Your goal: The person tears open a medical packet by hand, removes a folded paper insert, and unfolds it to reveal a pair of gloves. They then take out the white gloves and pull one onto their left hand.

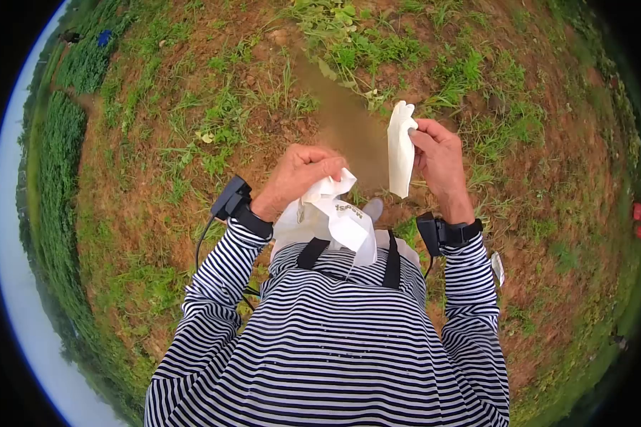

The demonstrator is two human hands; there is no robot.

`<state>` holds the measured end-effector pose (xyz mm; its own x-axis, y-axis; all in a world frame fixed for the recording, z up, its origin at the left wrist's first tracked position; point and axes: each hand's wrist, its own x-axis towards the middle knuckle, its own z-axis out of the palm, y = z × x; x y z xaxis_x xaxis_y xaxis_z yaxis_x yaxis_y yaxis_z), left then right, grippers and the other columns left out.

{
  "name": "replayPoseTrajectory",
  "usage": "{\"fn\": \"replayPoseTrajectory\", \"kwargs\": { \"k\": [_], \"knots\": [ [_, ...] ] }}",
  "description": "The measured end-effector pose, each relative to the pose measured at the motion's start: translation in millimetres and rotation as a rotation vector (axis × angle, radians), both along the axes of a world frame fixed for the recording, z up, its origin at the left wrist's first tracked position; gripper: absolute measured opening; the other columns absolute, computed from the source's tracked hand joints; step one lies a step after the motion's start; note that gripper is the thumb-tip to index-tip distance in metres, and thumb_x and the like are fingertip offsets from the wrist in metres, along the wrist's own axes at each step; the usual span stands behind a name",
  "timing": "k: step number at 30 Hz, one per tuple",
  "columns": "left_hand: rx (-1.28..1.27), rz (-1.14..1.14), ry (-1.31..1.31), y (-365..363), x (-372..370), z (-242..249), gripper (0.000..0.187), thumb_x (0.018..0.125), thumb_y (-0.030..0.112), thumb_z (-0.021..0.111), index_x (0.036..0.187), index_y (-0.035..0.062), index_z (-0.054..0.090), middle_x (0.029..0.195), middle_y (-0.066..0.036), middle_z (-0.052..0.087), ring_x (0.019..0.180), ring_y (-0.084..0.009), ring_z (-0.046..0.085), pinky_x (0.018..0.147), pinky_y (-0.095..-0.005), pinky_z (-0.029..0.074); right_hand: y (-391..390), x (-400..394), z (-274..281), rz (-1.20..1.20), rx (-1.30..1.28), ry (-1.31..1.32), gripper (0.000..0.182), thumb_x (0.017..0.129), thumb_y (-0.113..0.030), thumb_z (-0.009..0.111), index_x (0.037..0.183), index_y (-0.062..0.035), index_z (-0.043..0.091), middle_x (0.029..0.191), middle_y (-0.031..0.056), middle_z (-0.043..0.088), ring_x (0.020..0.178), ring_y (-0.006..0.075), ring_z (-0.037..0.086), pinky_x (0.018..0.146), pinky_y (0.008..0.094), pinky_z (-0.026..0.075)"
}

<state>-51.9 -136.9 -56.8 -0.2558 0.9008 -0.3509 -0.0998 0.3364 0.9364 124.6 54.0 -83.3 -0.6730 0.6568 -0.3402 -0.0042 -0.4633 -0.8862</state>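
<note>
My left hand (pixel 303 174) is closed on a crumpled white wrapper (pixel 349 228) with dark printed letters, which hangs down in front of my waist. To the right and a little higher, my right hand (pixel 438 156) pinches a flat off-white glove (pixel 400 153) between thumb and fingers. Its narrow, finger-like ends point up, and its wide end hangs down. The two hands are apart, and the glove does not touch the wrapper. Part of the wrapper is hidden behind my left fingers.
Reddish soil (pixel 256 142) with patches of green weeds (pixel 363 53) spreads around me. A white scrap (pixel 497 269) lies by my right sleeve. Black devices (pixel 233 198) are strapped to both wrists, with cables. Taller green crop rows (pixel 57 156) stand far left; red things (pixel 639 213) show far right.
</note>
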Motion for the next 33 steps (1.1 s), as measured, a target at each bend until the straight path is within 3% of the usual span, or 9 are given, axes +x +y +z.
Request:
{"fn": "replayPoseTrajectory", "kwargs": {
  "k": [5, 8, 9, 11, 15, 17, 20, 24, 33],
  "knots": [
    [0.004, 0.013, -0.287, 15, -1, 0, 0.050, 0.096, 0.037, 0.056, 0.129, 0.0011, 0.049, 0.095, -0.007, 0.067, 0.083, -0.0101, 0.061, 0.073, -0.0255, 0.049, -54, -50, 11, 0.231, 0.481, -0.170, 0.014, 0.087, -0.005, 0.060, 0.100, 0.0026, 0.061, 0.067, 0.0051, 0.061, 0.056, 0.0082, 0.058, 0.048, 0.0254, 0.046],
    [0.016, 0.053, -0.403, 7, -20, -25, 0.046, 0.096, 0.037, 0.057, 0.126, 0.0015, 0.053, 0.109, -0.006, 0.062, 0.098, -0.0129, 0.060, 0.081, -0.0279, 0.051, -79, -70, 30, 0.332, 0.801, -0.184, 0.015, 0.081, -0.004, 0.062, 0.094, 0.0025, 0.062, 0.079, 0.0178, 0.062, 0.068, 0.0307, 0.062, 0.060, 0.0372, 0.049],
    [0.013, 0.061, -0.422, 4, -21, -25, 0.045, 0.097, 0.036, 0.057, 0.125, 0.0011, 0.055, 0.110, -0.005, 0.062, 0.099, -0.0128, 0.059, 0.081, -0.0277, 0.051, -82, -73, 30, 0.349, 0.851, -0.196, 0.014, 0.081, -0.004, 0.062, 0.093, 0.0025, 0.062, 0.078, 0.0173, 0.062, 0.066, 0.0312, 0.061, 0.060, 0.0378, 0.048],
    [0.134, 0.100, -0.436, -3, -29, -48, 0.042, 0.097, 0.035, 0.056, 0.122, 0.0012, 0.057, 0.110, -0.005, 0.063, 0.099, -0.0129, 0.059, 0.081, -0.0282, 0.051, -86, -84, 28, 0.390, 0.822, -0.191, 0.013, 0.082, -0.005, 0.064, 0.092, 0.0032, 0.062, 0.074, 0.0117, 0.060, 0.064, 0.0173, 0.056, 0.057, 0.0310, 0.045],
    [-0.063, 0.214, -0.334, -20, -58, -36, 0.045, 0.096, 0.040, 0.054, 0.120, 0.0033, 0.062, 0.110, -0.006, 0.066, 0.094, -0.0144, 0.063, 0.080, -0.0296, 0.051, -92, -109, 40, 0.472, 0.803, -0.142, 0.017, 0.082, -0.007, 0.067, 0.097, 0.0011, 0.067, 0.079, 0.0051, 0.064, 0.066, 0.0115, 0.057, 0.060, 0.0263, 0.046],
    [-0.170, 0.252, -0.285, -24, -66, -6, 0.044, 0.095, 0.039, 0.055, 0.120, 0.0029, 0.062, 0.111, -0.008, 0.066, 0.094, -0.0149, 0.063, 0.081, -0.0301, 0.051, -92, -111, 33, 0.286, 0.580, -0.140, 0.018, 0.080, -0.006, 0.070, 0.096, 0.0010, 0.067, 0.077, 0.0066, 0.064, 0.066, 0.0139, 0.060, 0.061, 0.0282, 0.049],
    [-0.125, 0.322, -0.273, -31, -71, -3, 0.043, 0.094, 0.036, 0.057, 0.121, 0.0027, 0.061, 0.111, -0.009, 0.067, 0.094, -0.0156, 0.064, 0.081, -0.0305, 0.051, -83, -120, 21, 0.111, 0.695, -0.198, 0.022, 0.087, -0.012, 0.066, 0.103, 0.0025, 0.065, 0.079, 0.0048, 0.064, 0.070, 0.0118, 0.061, 0.061, 0.0268, 0.051],
    [0.104, 0.435, -0.322, -37, -71, -7, 0.034, 0.091, 0.023, 0.063, 0.118, 0.0023, 0.062, 0.105, -0.007, 0.068, 0.090, -0.0145, 0.065, 0.077, -0.0298, 0.052, -76, -124, 22, 0.469, 0.095, -0.115, 0.035, 0.097, -0.025, 0.056, 0.114, 0.0039, 0.061, 0.089, 0.0079, 0.065, 0.074, 0.0131, 0.064, 0.060, 0.0272, 0.055],
    [0.319, 0.522, -0.285, -35, -43, 1, 0.031, 0.092, 0.014, 0.062, 0.122, 0.0041, 0.058, 0.106, -0.003, 0.067, 0.092, -0.0102, 0.062, 0.079, -0.0269, 0.052, -54, -111, 22, 0.422, -0.024, -0.048, 0.027, 0.092, -0.015, 0.062, 0.109, 0.0047, 0.064, 0.083, 0.0063, 0.066, 0.063, 0.0104, 0.060, 0.049, 0.0244, 0.053]
  ]
}}
